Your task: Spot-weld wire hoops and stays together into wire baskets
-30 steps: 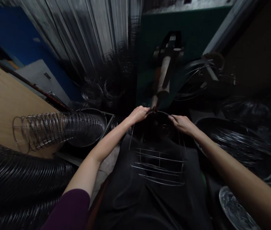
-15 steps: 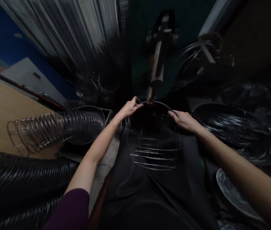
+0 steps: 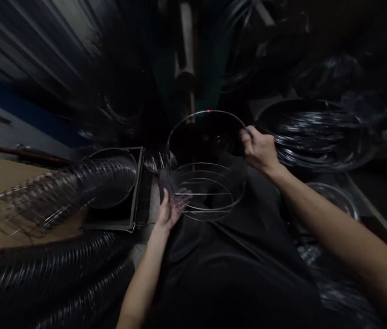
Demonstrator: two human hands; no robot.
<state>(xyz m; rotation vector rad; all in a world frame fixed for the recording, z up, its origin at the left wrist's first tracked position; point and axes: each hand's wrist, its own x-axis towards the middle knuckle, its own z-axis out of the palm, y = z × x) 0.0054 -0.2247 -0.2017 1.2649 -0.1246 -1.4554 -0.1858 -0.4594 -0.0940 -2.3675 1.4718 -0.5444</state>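
A round wire frame (image 3: 237, 117), made of thin metal rings with straight crosswires, is held up over my lap. At its far side the top ring has a small glowing red spot. My right hand (image 3: 260, 147) is closed around the ring's right edge. Low at the frame's left side, my left hand (image 3: 172, 211) has its fingers spread, partly behind the wires; whether it touches them I cannot tell. Just beyond the ring stands a machine's vertical rod (image 3: 187, 43), its tip apart from the glowing spot.
To the left, a long stack of wire frames (image 3: 53, 194) leans into a dark crate (image 3: 138, 187). Further stacks of rings (image 3: 43, 269) lie at lower left. On the right are a large bundle of wire rings (image 3: 313, 137) and a round basin-like rim (image 3: 347, 196).
The wire frame has come away from the machine's rod, toward me. My left hand has let go of the top ring and dropped lower left. My right hand keeps its grip. The view has shifted.
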